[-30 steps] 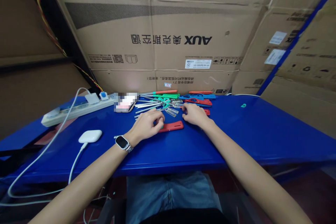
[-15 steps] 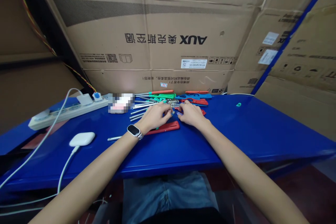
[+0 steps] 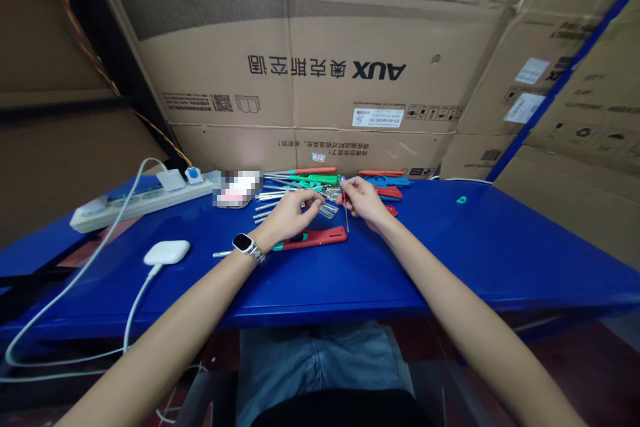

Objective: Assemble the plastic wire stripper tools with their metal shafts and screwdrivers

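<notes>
My right hand is closed around a small screwdriver, whose thin shaft points down toward the table's front. To its left my left hand has its fingers curled together; what they hold, if anything, is hidden. Between the hands lie clear plastic pieces beside small metal parts. A red long-nosed lighter with a green trigger rests in front of my left hand. Behind the hands are a green lighter body, a blue one and several metal tubes.
The blue table backs onto a cardboard panel. At left are a power strip, a white charging case with its cable, and a blurred-out phone-like object. A small green part lies at right.
My right hand has risen slightly, and the screwdriver in it now shows upright with its shaft downward. The clear pieces between the hands are more exposed. The view has shifted slightly.
</notes>
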A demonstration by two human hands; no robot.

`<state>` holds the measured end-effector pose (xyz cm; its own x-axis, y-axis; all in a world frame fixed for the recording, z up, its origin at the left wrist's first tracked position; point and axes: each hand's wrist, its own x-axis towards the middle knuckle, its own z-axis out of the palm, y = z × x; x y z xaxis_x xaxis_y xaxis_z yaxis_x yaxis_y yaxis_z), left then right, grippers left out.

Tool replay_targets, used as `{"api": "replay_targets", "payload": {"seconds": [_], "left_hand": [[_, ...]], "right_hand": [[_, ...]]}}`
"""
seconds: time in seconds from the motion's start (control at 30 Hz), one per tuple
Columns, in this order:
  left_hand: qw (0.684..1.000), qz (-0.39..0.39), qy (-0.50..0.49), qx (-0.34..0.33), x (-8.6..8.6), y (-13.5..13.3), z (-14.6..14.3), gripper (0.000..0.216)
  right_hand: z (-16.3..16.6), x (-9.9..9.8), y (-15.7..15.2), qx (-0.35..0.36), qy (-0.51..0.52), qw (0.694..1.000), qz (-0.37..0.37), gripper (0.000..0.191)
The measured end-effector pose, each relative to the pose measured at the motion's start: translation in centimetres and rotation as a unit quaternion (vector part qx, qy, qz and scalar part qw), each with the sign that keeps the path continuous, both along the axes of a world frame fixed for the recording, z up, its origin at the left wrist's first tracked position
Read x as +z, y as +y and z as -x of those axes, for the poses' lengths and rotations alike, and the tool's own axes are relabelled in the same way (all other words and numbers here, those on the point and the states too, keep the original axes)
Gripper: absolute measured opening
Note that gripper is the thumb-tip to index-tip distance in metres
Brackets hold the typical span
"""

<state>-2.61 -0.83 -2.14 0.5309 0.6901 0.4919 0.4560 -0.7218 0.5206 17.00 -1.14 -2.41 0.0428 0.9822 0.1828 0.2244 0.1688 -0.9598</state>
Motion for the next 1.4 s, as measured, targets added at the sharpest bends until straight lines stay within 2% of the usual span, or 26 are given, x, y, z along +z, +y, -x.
{"api": "replay_targets", "payload": {"seconds": [0.07,0.13,0.3,0.43,0.63,0.83,0.97,1.1,1.2,1.3,1.4], "left_hand": [[0.999,0.035,-0.009,-0.009,0.2,-0.3,-0.2,0.028],[0.997,0.064,-0.011,-0.032,0.2,-0.5,-0.3,0.031],[0.991,0.113,-0.02,-0.065,0.2,0.4,0.6,0.027],[0.986,0.145,-0.025,-0.074,0.2,1.6,2.4,0.027],[0.994,0.104,0.038,-0.016,0.0,2.4,5.3,0.014],[0.994,0.096,0.046,0.006,-0.9,2.8,7.1,0.013],[0.995,0.079,0.054,-0.001,-0.9,2.3,6.5,0.016],[0.998,0.046,0.05,-0.015,-0.6,1.3,5.4,0.026],[0.998,0.036,0.04,-0.014,-0.6,0.5,4.7,0.023],[0.998,0.027,0.049,-0.042,-0.9,-0.4,3.7,0.021],[0.991,-0.004,0.103,-0.08,-1.3,-1.2,2.4,0.03]], "right_hand": [[0.7,0.0,0.1,0.024,0.119,0.993,0.004,0.035],[1.4,-0.2,0.0,0.043,0.188,0.981,-0.009,0.041],[3.0,-1.2,-0.6,0.084,0.253,0.964,-0.018,0.047],[4.1,-1.3,-0.4,0.133,0.241,0.961,-0.014,0.05],[5.1,0.2,1.6,0.118,0.164,0.978,-0.046,0.045],[6.1,-1.8,1.4,0.164,0.07,0.979,-0.096,0.052],[6.0,-2.4,0.8,0.159,0.055,0.98,-0.102,0.051],[4.8,-1.6,0.8,0.129,0.081,0.984,-0.096,0.053],[3.5,-0.9,0.9,0.105,0.108,0.984,-0.093,0.054],[2.5,-0.5,1.1,0.083,0.128,0.984,-0.097,0.053],[2.2,-0.3,1.2,0.069,0.141,0.982,-0.104,0.054]]}}
